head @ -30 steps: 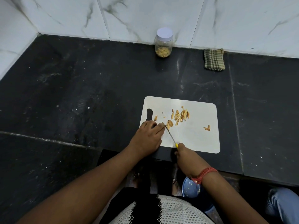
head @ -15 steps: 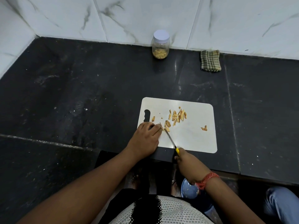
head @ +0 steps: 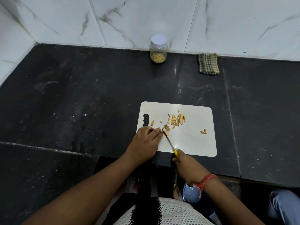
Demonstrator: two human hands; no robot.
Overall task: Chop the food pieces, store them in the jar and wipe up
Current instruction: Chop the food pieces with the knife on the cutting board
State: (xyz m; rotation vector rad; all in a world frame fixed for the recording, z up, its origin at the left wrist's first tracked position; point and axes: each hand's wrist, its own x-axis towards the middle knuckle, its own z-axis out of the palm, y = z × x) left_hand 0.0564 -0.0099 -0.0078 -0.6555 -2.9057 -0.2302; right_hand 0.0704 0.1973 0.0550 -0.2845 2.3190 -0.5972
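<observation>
On the white cutting board [head: 191,143], your left hand [head: 144,143] curls its fingertips onto a food piece [head: 165,127] to pin it, while your right hand [head: 186,164] grips the knife [head: 169,142] with its blade angled beside those fingers. Well apart by the wall stand the lidded jar [head: 158,49] and cloth [head: 208,63], likely kept clear of the chopping.

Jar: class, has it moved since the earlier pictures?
No. The jar stays against the wall, left of the folded cloth, with the same gap; only the camera shifted.
</observation>
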